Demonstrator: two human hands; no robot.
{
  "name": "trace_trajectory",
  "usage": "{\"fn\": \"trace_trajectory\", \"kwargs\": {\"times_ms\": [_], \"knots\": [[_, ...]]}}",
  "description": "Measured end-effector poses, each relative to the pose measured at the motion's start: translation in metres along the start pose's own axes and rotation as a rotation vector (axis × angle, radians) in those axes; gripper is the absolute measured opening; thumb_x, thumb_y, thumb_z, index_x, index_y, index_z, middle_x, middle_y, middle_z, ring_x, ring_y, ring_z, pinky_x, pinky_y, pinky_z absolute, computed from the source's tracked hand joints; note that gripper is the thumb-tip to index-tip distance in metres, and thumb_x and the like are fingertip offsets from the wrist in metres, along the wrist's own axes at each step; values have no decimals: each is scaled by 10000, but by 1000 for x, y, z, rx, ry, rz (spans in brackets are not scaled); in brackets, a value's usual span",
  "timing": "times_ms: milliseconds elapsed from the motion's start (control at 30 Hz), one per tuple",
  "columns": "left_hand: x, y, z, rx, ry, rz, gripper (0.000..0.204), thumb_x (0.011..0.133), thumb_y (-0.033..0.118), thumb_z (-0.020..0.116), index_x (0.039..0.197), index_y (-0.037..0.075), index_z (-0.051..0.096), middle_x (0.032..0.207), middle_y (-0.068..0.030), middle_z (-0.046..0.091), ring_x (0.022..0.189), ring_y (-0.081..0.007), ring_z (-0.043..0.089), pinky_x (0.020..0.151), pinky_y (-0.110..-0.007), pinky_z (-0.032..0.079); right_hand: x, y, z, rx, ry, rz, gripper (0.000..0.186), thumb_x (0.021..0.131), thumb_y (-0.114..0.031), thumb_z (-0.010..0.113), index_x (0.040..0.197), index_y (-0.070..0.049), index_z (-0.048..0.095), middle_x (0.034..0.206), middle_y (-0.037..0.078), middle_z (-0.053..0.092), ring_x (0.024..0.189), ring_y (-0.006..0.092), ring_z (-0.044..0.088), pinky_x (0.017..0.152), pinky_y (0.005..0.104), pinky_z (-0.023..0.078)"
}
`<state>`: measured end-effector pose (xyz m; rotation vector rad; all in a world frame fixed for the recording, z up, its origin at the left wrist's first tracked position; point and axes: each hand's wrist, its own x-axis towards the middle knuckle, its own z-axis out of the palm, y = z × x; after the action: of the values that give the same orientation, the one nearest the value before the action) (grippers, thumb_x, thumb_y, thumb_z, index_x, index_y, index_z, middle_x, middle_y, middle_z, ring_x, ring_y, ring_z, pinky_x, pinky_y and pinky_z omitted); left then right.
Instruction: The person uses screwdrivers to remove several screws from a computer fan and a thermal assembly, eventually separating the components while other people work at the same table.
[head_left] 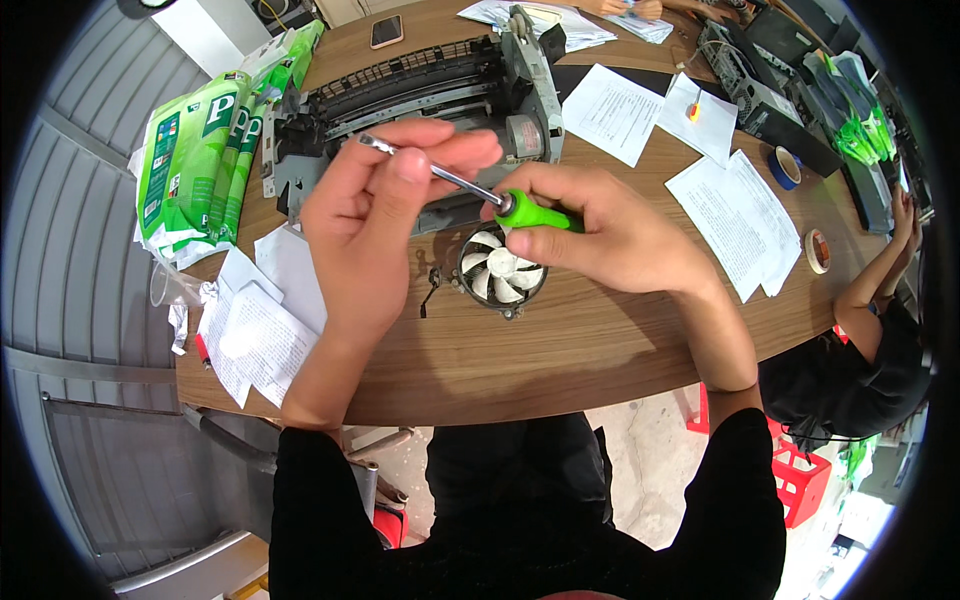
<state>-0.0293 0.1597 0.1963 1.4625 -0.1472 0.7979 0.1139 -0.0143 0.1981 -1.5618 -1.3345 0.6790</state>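
Observation:
A screwdriver with a bright green handle [537, 213] and a long metal shaft lies across both my hands above the table. My right hand [625, 225] is wrapped round the handle. The shaft runs up to the left, between the thumb and fingers of my left hand [365, 215], and its tip sticks out past them. Beneath the handle, a round cooling fan [502, 265] with white blades and a dark frame rests on the wood. A small dark part [429, 292] lies left of the fan. Beyond my hands stands an opened printer chassis [410, 80], partly hidden by them.
Green packages [190, 160], a clear plastic cup [175, 285] and papers [265, 335] are at the left. Printed sheets [735, 220], blue tape [785, 168] and a tan tape roll [817, 250] lie to the right. A phone [386, 31] is at the back. Another person [850, 370] sits at the right.

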Motion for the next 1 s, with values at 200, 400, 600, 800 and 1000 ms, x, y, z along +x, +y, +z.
{"fn": "trace_trajectory", "kwargs": {"times_ms": [200,400,600,800,1000], "knots": [[-5,0,-1,121,-177,92,403,1102,264,510,1315,-77,536,1295,-291,661,1202,-404,667,1063,-483,525,0,1,8,32,-21,-252,206,1028,-228,652,1090,-33,634,821,48,621,749,136,569,686,321,464],[-14,-23,24,99,-330,-33,680,1016,158,670,1566,-45,325,1444,-191,543,1205,-181,599,982,-322,524,1,6,20,91,232,-399,314,1057,-276,591,1162,17,629,971,134,598,884,242,600,781,353,479],[-8,-4,28,269,-421,-618,600,980,61,675,1508,-47,412,1242,-81,637,1091,-202,641,949,-319,521,-2,-3,10,81,588,-330,404,1078,-322,566,1303,9,625,1012,85,637,1012,208,602,908,348,499],[-22,-22,40,727,-266,-57,323,911,139,734,1157,7,571,840,-211,649,745,-370,674,661,-423,515,-1,-13,12,891,526,-363,407,1142,-345,396,1182,-9,622,957,67,625,889,168,606,903,364,517],[-49,-22,64,577,-279,-217,318,935,189,725,1124,28,528,692,-172,606,609,-364,644,567,-425,475,-10,-18,15,1170,534,-299,354,1145,-357,394,984,-78,541,742,-35,353,629,93,327,606,275,364]]}}
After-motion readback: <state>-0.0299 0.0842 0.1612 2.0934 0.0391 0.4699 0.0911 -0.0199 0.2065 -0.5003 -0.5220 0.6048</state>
